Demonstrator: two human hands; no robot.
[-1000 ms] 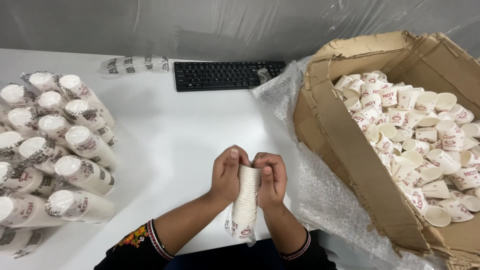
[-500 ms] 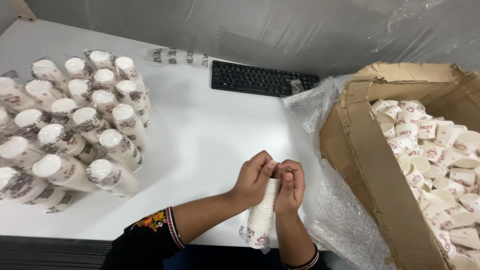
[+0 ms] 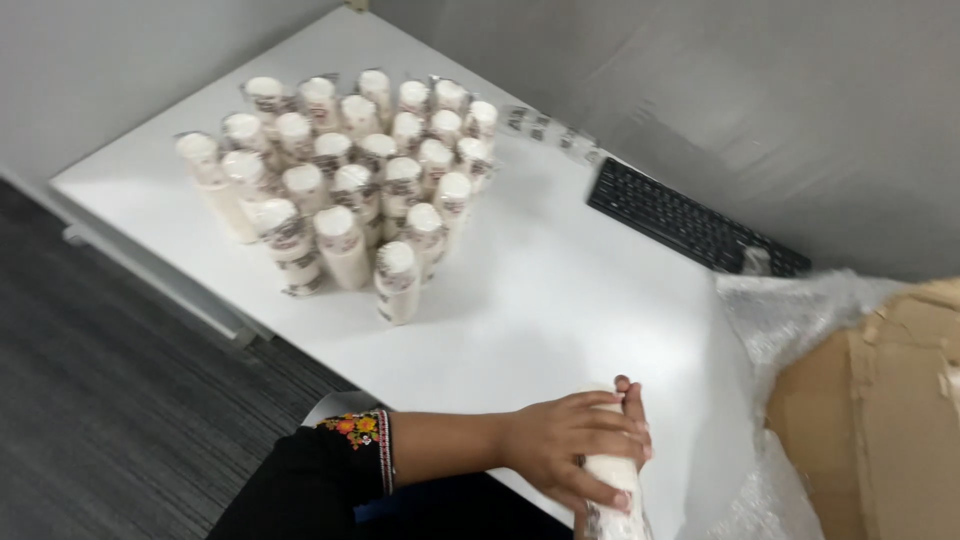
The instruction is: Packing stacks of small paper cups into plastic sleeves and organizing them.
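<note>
Paper cups nested into a stack [image 3: 612,480] sit at the near edge of the white table [image 3: 560,300], at the bottom of the head view, and the left hand [image 3: 575,450] is wrapped around the stack's upper part, fingers curled over its side and thumb underneath. The right hand is not in sight; whether it supports the lower end of the stack, which runs out of the frame, cannot be told. A black sleeve with a bright embroidered cuff [image 3: 362,440] covers the left forearm.

Judging by its look, the stack is light and thin-walled: it likely crushes or dents under a hard squeeze, and the nested cups can slide apart if held by one end only. A hold around the middle, gentle and all the way round as the hand has it now, seems the safest; the smooth printed surface may be a little slippery.

Farther up the table stands a tight cluster of finished cup stacks [image 3: 350,180], upright and touching, some in clear wrap. A black keyboard [image 3: 690,222] lies near the grey wall, well apart from the hand. To the right, bubble wrap [image 3: 790,320] spills from a cardboard box [image 3: 880,400], just beside the held stack.
</note>
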